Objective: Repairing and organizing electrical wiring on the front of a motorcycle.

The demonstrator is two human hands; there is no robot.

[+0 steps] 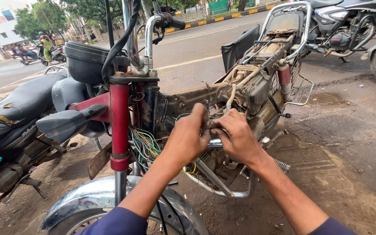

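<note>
Two hands (188, 137) (238, 137) pinch wires (146, 146) on one stripped motorcycle (249, 87).

Both arms are bare from the fingers back past the elbows, where short dark blue sleeves (118, 223) begin. The left hand (187, 138) and right hand (236, 137) wear no gloves, rings or watch. Grime smudges the knuckles behind the fingers.

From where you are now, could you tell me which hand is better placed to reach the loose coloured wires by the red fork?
The left hand, probably. It sits right beside the coloured wires next to the red fork. The right hand is further off, on the far side of the left hand, fingers meeting it at the frame.
</note>
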